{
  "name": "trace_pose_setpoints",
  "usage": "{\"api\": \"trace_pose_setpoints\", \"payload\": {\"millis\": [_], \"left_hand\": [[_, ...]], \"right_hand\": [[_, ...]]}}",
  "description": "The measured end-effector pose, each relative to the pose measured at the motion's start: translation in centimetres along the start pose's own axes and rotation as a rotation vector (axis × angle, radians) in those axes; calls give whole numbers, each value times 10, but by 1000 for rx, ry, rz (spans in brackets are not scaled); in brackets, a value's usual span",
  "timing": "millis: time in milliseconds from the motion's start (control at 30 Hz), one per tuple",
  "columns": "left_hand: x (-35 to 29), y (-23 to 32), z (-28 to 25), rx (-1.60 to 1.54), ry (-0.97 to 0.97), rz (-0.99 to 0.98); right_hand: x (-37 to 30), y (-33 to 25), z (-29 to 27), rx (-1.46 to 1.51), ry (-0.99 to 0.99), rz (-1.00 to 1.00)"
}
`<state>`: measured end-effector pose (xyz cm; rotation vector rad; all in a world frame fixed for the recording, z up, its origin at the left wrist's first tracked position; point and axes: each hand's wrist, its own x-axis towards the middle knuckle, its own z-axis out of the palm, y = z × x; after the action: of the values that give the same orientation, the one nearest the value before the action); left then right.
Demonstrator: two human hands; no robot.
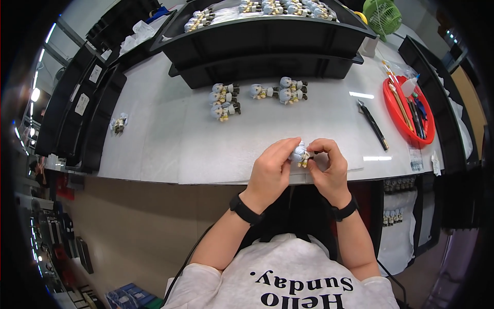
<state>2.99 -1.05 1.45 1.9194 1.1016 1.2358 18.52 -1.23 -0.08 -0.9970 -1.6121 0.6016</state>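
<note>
A small figurine with pale blue hair is held between my two hands just above the table's front edge. My left hand is closed on its head from the left. The fingers and thumb of my right hand pinch its body from the right, hiding part of it. Beyond my hands, several similar figurines lie on the white table: one cluster at the left and another at the right. A lone figurine sits near the table's left side.
Stacked black crates holding more figurines stand at the back. To the right are a craft knife and a red basket with brushes and pens. Black bins line the left edge. A green fan stands at the far right.
</note>
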Motion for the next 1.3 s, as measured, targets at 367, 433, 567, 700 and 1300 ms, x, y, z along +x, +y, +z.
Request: {"api": "trace_pose_setpoints", "payload": {"millis": [367,433,567,700,1300], "left_hand": [[-17,-12,7,518,-131,206],[-18,-13,7,556,-134,205],[-20,-15,6,597,-138,220],[-18,-12,4,546,-134,207],[-10,0,10,629,-285,137]], "right_hand": [[4,-7,4,-180,-33,-30],[4,-5,4,-186,-32,-36],[5,-7,8,-196,-4,-24],[6,-10,8,-197,-11,0],[-73,6,-177,-611,561,120]]}}
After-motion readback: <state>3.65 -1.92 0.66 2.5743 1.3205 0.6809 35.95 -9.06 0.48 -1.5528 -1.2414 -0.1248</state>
